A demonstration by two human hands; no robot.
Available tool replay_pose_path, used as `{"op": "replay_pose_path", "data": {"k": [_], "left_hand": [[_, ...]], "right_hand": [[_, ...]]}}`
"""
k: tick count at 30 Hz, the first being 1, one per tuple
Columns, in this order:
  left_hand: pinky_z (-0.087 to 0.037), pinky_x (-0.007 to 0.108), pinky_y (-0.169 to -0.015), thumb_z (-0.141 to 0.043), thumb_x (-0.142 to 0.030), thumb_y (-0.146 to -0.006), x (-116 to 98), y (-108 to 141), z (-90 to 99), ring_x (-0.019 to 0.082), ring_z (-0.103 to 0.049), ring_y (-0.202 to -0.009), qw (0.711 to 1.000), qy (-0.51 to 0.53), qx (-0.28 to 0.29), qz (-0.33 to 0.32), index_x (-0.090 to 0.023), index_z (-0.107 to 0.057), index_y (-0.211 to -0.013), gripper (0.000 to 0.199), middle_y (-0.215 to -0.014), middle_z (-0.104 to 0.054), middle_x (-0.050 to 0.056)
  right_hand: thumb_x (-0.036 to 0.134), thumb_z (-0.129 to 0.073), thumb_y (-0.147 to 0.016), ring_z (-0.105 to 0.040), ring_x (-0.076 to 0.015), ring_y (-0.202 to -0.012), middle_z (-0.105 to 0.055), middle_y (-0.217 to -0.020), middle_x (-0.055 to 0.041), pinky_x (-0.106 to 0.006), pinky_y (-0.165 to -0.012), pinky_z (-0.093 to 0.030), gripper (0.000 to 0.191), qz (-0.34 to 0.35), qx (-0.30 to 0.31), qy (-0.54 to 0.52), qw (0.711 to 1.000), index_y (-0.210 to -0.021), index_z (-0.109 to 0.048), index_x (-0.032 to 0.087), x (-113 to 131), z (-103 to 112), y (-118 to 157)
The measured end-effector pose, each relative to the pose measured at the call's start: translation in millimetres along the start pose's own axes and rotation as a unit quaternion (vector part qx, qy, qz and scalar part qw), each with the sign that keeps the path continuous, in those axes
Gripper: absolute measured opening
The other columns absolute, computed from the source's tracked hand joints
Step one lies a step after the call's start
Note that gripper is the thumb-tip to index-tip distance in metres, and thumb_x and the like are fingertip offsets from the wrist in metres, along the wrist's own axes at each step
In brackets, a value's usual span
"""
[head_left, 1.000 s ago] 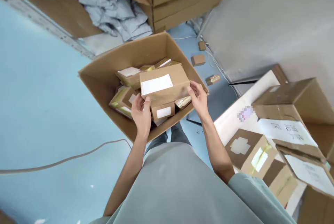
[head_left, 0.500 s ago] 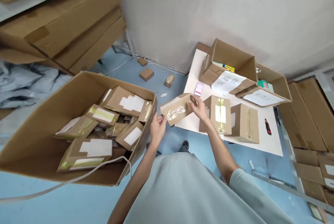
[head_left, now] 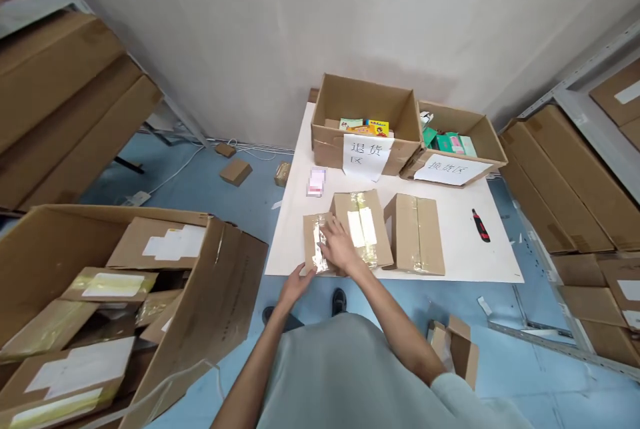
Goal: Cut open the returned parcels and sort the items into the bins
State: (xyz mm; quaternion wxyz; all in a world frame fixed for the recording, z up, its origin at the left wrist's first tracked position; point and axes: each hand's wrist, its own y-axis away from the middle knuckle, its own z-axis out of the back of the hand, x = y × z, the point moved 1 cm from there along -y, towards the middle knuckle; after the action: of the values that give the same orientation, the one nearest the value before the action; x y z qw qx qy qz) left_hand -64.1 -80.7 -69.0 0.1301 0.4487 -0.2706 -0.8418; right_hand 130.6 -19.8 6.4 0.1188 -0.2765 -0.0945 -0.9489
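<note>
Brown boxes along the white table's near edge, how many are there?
3: the smallest box at the left, under the right hand; the middle box; and the end box at the right. Something tiny could be hidden behind them.

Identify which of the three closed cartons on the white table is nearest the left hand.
The leftmost, smallest carton: the left hand is at its near edge, while the middle carton and the rightmost carton stand farther from that hand.
</note>
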Motion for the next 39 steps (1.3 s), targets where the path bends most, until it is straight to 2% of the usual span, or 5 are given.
{"op": "replay_pose_path", "data": {"k": [4,10,16,28,39], "left_hand": [[-0.063,0.05,-0.115,-0.087,-0.067,-0.085,-12,-18,16.6,0.041,-0.077,-0.137,0.999,0.03,-0.031,0.0,-0.018,-0.074,-0.141,0.076,-0.131,-0.083,0.021],[-0.07,0.043,-0.105,-0.094,-0.055,-0.086,-22,-36,19.1,0.035,-0.081,-0.131,0.989,0.139,0.028,0.03,-0.018,-0.066,-0.159,0.086,-0.145,-0.08,0.018],[-0.064,0.045,-0.118,-0.093,-0.056,-0.087,-55,-64,1.0,0.033,-0.08,-0.133,0.995,0.08,0.063,-0.012,-0.02,-0.068,-0.159,0.084,-0.146,-0.081,0.014],[-0.06,0.041,-0.114,-0.083,-0.055,-0.097,-146,-103,-83.0,0.034,-0.082,-0.127,0.994,-0.03,0.084,-0.069,-0.021,-0.063,-0.163,0.077,-0.149,-0.08,0.016],[-0.065,0.04,-0.103,-0.085,-0.05,-0.089,-235,-161,-173.8,0.031,-0.084,-0.108,0.995,0.013,0.062,-0.078,-0.019,-0.074,-0.145,0.065,-0.129,-0.086,0.014]], "right_hand": [[0.052,-0.076,-0.107,-0.017,-0.0449,-0.182,-0.029,-0.193,-0.0175,-0.069,-0.146,-0.023,0.078,-0.082,-0.126,0.034,0.988,-0.176,-0.055,0.023,-49,25,93],[0.059,-0.08,-0.104,-0.018,-0.0531,-0.18,-0.018,-0.196,-0.018,-0.078,-0.138,-0.033,0.085,-0.22,-0.143,0.064,0.963,-0.178,-0.052,0.03,-110,12,172],[0.054,-0.066,-0.111,-0.014,-0.0459,-0.182,-0.026,-0.195,-0.0128,-0.077,-0.138,-0.03,0.069,-0.229,-0.158,0.078,0.957,-0.176,-0.054,0.036,-132,8,181],[0.055,-0.07,-0.104,-0.026,-0.0431,-0.179,-0.039,-0.189,-0.0165,-0.069,-0.139,-0.029,0.063,-0.26,-0.176,0.094,0.945,-0.161,-0.07,0.027,-232,84,168],[0.06,-0.064,-0.11,-0.026,-0.0435,-0.177,-0.04,-0.189,-0.0155,-0.07,-0.137,-0.029,0.062,-0.23,-0.231,0.099,0.94,-0.163,-0.068,0.028,-349,132,156]]}}
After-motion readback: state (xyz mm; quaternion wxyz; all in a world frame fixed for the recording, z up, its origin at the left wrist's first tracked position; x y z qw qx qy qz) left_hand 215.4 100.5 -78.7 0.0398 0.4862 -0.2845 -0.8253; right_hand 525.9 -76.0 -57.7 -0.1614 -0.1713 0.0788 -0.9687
